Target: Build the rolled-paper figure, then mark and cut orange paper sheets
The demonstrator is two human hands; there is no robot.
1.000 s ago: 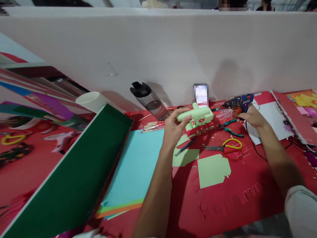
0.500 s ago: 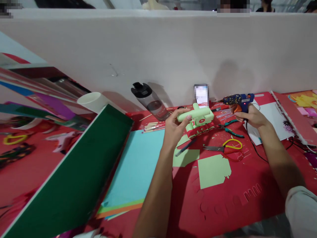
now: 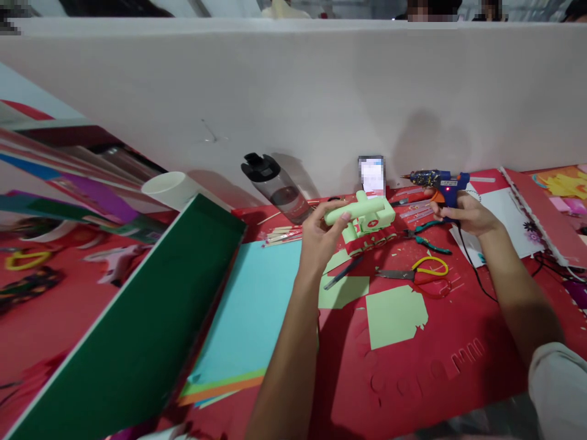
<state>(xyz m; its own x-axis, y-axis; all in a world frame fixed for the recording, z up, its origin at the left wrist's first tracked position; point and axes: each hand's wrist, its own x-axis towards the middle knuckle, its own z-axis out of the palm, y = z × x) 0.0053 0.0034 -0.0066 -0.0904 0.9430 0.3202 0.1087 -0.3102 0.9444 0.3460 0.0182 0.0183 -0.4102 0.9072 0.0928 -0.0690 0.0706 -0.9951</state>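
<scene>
So I'm standing here watching this person at the red tabletop [image 3: 353, 391], and the left hand [image 3: 321, 237] is curling around one end of the tube on a pale green model [image 3: 372, 215], thumb in front, fingers behind, mostly closed. Guessing it's gripping that end so the rest is staying uncovered and steady. The model's sitting in the back-middle area, near the wall; can't tell if its red underside is touching down or hovering.

The right hand [image 3: 474, 215] is wrapping round the handle of a blue glue gun [image 3: 447, 182], fingers by the orange trigger, can't tell if they're squeezing. Its nozzle is pointing left, apart from the model, probably to keep the hot end clear of both hands.

Tube-wise, the long axis is running left to right, right end tipping up a bit, with a short stub poking away toward the wall. The phone [image 3: 373, 175] is leaning upright back there, likely for easy viewing, while the scissors [image 3: 398, 274] and pliers [image 3: 427, 241] are lying within reach.
</scene>
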